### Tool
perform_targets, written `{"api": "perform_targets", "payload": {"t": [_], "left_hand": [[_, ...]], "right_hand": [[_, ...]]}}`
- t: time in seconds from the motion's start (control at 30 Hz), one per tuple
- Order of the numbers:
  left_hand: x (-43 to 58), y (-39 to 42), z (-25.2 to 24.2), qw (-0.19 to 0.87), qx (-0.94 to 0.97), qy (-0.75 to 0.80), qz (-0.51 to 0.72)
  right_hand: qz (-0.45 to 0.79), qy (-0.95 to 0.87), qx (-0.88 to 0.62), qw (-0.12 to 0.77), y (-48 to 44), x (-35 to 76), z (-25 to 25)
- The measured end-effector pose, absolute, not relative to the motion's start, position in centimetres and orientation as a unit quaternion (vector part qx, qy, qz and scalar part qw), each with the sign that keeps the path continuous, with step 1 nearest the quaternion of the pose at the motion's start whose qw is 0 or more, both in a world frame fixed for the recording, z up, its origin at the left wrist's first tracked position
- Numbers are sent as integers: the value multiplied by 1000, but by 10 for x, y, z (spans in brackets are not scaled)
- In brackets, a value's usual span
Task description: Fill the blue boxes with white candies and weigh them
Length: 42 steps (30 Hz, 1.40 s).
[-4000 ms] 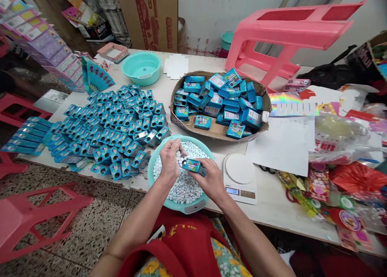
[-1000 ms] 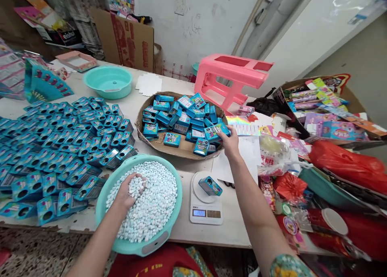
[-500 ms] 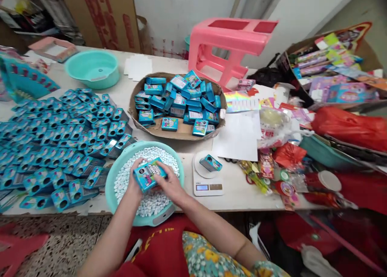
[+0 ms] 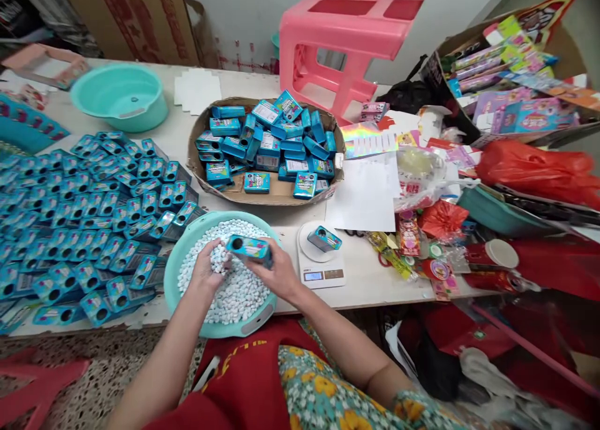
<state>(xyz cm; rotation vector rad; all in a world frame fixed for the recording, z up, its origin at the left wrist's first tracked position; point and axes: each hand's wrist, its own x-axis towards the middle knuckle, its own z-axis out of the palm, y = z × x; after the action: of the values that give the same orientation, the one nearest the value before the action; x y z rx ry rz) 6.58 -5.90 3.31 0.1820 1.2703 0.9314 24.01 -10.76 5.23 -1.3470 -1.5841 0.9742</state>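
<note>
My right hand [image 4: 280, 269] grips a blue candy tin [image 4: 248, 247] whose round hole faces up and toward me. Close by on the left, my left hand [image 4: 210, 269] is cupped around a handful of small white candies [image 4: 218, 257]. Both hands are over a turquoise basin [image 4: 175, 299] filled with the same pale candies. To the right of it, another blue tin [image 4: 325, 239] lies on a white kitchen scale [image 4: 322, 276] with a lit display. Rows of blue tins with round holes [image 4: 94, 242] cover the table at the left.
Behind the basin, a cardboard tray [image 4: 262, 199] holds several blue tins. A second turquoise basin [image 4: 154, 114] stands at the back left. A pink plastic stool [image 4: 342, 49] rests on the table, with white paper [image 4: 363, 199], wrappers and a red bag [image 4: 539, 167] to the right.
My left hand has let go of the tin and taken a handful of candies. The tin, now in my right hand alone, has turned so its hole shows. The view has shifted slightly.
</note>
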Motion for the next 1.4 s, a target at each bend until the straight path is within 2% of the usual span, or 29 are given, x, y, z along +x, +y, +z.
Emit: {"api": "perform_targets", "payload": {"t": [0.13,0.33,0.63,1.4], "left_hand": [[50,-63,63,749,20,449,487],[63,-61,109,682,104,405,600],[67,-64,102,582,198,455,644],[62,-63,99,535,234,501,639]], "right_hand": [[397,-613,-541,418,-109,252,55],[377,-677,-504,382,-110,225,60],[331,-700,-517,365,-105,205,64],[316,-692,-552,341,-98,190,72]]}}
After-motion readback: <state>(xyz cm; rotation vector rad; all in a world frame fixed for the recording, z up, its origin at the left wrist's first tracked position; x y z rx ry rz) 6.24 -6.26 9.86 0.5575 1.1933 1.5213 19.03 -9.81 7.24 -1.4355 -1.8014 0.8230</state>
